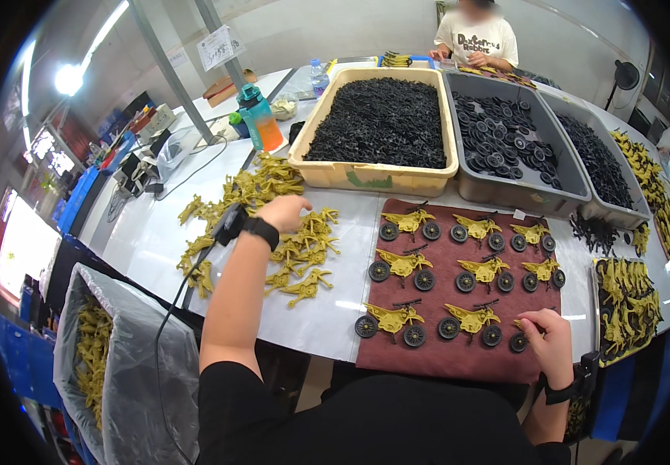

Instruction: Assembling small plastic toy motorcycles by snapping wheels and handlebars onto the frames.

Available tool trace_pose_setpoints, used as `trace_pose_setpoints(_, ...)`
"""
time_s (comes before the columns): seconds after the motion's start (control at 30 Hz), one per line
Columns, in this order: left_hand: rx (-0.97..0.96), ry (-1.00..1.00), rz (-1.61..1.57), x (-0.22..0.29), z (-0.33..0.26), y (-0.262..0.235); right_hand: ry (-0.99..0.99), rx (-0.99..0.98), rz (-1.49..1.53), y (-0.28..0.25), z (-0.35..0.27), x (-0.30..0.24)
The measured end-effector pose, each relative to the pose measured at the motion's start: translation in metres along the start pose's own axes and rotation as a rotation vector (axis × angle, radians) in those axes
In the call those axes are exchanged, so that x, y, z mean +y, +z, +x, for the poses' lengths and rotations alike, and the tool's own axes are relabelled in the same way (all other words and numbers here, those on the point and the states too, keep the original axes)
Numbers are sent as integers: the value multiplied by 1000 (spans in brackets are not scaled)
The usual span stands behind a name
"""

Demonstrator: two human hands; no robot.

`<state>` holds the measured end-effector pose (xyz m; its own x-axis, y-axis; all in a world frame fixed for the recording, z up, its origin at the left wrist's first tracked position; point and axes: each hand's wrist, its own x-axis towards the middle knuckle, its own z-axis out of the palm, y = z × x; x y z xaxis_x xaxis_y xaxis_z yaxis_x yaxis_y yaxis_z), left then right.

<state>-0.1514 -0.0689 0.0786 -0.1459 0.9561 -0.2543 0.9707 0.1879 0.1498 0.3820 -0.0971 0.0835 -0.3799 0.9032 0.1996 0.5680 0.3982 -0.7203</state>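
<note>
My left hand (pixel 284 212) is over a loose pile of yellow toy motorcycle bodies (pixel 304 288); its fingers look curled, and what they hold, if anything, is hidden. On a dark red mat (pixel 459 368), several toy motorcycles (pixel 399 262) with yellow bodies and black wheels lie in rows. At the mat's near right corner my right hand (pixel 549 341) pinches another toy motorcycle (pixel 518 341), largely covered by the fingers; one black wheel shows beside them.
Behind the mat stand a cream bin (pixel 381 180) of small black parts, a grey bin (pixel 505 190) of black wheels and another grey bin (pixel 637 217) of black parts. A bottle (pixel 257 116) stands left. A bagged box (pixel 141 372) holds yellow parts. Across the table sits a person (pixel 478 35).
</note>
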Motion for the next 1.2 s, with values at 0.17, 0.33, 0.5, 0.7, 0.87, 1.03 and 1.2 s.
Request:
trace_pose_setpoints(0.17, 177, 114, 148, -12, -13, 30, -173, -52, -34, 15, 18, -29)
trace_pose_setpoints(0.33, 320, 222, 119, -22, -11, 39, -247, -79, -53, 26, 23, -41)
trace_pose_setpoints(0.5, 491, 211, 134, -20, -34, 22, -253, -132, -67, 32, 29, -53)
trace_pose_setpoints(0.7, 349, 596, -415, 84, -97, 45, -249, -168, 40, 64, 30, -64)
trace_pose_setpoints(0.87, 358, 731, -395, 135, -123, 89, -331, -302, 57, 93, 26, -70)
trace_pose_setpoints(1.03, 366, 712, -368, 139, -123, 102, -372, -296, -4, 109, 26, -67)
trace_pose_setpoints(1.2, 363, 699, -368, 142, -126, 104, -328, -300, -9, 113, 21, -65)
